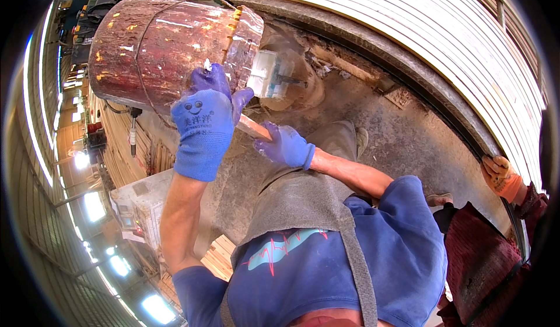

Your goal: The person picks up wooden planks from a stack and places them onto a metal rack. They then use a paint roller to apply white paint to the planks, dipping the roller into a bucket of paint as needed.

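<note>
While I observed from afar, a big reddish-brown drum (pixel 175 47) filled much space before the person, with a thin cord (pixel 139 50) running across its side. Just beside its right end there was a translucent container (pixel 264 73). Further to the right of the drum, a long grey beam (pixel 326 21) and many white strips (pixel 408 18) closed that side. Far to the right of the drum, a co-worker's orange-gloved hand (pixel 503 176) was at the strips' edge. The wooden handle (pixel 254 128) was below the drum's right end, and the blue-gloved right hand (pixel 286 146) was closed around it. The blue-gloved left hand (pixel 205 114) stood in the way, covering part of the drum and the handle's upper end, so I could not tell whether its fingers gripped. Below the drum I noticed wooden planks (pixel 122 146) and a pale table (pixel 143 196). To its lower right, the grey floor (pixel 402 146) looked dusty; bright lamps (pixel 93 206) shone to its lower left.
</note>
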`<state>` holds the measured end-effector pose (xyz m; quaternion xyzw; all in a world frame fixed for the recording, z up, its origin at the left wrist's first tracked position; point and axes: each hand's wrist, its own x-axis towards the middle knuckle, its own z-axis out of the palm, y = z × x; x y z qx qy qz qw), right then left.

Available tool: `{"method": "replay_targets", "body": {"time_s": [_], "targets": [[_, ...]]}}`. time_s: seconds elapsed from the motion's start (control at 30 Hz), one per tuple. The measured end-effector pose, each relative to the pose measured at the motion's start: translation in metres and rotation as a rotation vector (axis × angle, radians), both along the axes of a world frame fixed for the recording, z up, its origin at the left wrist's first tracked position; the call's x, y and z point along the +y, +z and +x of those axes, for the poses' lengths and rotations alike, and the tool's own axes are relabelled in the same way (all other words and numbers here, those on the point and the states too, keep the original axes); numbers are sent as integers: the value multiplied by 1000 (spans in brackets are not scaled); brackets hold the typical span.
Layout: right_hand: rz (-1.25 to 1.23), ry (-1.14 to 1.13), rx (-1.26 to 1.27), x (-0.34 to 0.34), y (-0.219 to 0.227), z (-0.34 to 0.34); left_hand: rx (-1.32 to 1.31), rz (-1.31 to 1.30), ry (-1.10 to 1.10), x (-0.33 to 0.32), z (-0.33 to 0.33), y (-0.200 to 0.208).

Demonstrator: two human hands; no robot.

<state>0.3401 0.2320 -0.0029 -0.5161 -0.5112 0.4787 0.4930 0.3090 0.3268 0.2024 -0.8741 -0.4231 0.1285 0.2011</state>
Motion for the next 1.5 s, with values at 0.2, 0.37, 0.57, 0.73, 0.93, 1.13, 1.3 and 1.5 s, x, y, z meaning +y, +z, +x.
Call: {"method": "replay_targets", "body": {"time_s": [0.2, 0.37, 0.57, 0.73, 0.93, 1.13, 1.3, 1.5], "targets": [[2, -28, -34, -4, 2, 0, 1, 12, 6, 0, -4, -2], [-83, 66, -24, -5, 7, 4, -58, 105, -107, 0, -6, -4], [-74, 27, -29, -8, 10, 4, -12, -52, 55, -2, 0, 4], [-31, 9, -43, -9, 8, 3, -17, -65, 63, -1, 0, 5], [-93, 36, -73, -8, 10, 2, -42, 126, -87, 4, -10, -3], [-82, 49, -43, -12, 17, 10, -113, 58, -130, 8, -16, 0], [-129, 60, -95, -8, 22, 11, -235, -39, -53, 17, -20, 4], [-193, 10, -188, 9, 21, -11, -284, -152, 47, 54, -43, 2]]}}
